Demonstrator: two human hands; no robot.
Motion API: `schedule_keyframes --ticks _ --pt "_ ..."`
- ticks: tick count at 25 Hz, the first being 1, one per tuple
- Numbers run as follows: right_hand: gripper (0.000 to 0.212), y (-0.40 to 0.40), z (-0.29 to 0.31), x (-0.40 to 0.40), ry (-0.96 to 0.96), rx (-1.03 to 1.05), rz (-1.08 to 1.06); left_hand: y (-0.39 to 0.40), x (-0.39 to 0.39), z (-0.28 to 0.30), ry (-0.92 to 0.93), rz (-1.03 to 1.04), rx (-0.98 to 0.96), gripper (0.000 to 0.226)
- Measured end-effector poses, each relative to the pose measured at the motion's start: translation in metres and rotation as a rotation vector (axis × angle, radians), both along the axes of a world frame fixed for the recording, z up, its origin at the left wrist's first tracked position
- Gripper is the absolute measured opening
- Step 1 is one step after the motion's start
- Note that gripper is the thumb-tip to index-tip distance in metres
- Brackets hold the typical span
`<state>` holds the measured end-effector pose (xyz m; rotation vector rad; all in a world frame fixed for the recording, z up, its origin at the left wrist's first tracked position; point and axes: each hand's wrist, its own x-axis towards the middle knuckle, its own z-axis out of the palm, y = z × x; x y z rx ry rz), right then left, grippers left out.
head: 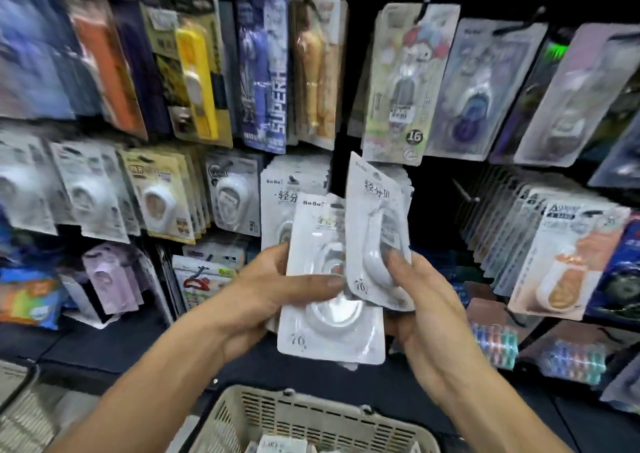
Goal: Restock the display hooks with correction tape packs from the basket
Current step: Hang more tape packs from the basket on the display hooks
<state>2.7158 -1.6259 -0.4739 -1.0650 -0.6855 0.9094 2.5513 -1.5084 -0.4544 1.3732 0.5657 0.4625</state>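
I'm at the display with both hands full. My left hand [277,290] grips a white correction tape pack [329,317] low and flat, thumb curled across its blister; there seem to be more packs stacked behind it, though I can't count them through the blur. My right hand [426,300] pinches a second white pack [374,231], raised and tilted, its fingers [398,262] pressed on the blister, its bottom corner overlapping the lower pack.

The risk, as I judge it: the two overlap and the plastic looks slick, so lifting the right one could drag the lower pack loose and drop it short of the basket [311,414]. The bare hook [465,191] is thin and dark against a dark panel, so I could easily miss the hang hole. Similar white packs hang just left, on a hook at [294,186], so hanging on the wrong hook is possible too.

The count: two packs clearly in hand, one bare hook in plain sight, one basket below with at least one more pack [280,445] showing at its bottom.
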Motion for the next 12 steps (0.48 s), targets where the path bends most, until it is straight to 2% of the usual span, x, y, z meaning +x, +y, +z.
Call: schedule_keyframes --ticks 3,6,10,12 --pt "0.025 -0.001 0.004 0.029 -0.149 -0.151 -0.214 0.015 -0.008 0.004 0.015 0.153 0.065 0.061" --pt "0.017 -0.005 -0.008 0.049 -0.256 -0.235 -0.193 0.03 -0.023 0.005 -0.044 0.364 0.08 0.067" --pt "0.029 0.002 -0.013 0.038 -0.264 -0.224 -0.19 0.026 -0.017 0.005 -0.111 0.425 0.039 0.065" --pt "0.053 0.007 -0.019 0.035 -0.143 -0.233 -0.226 0.019 -0.008 0.006 -0.133 0.415 0.056 0.068"
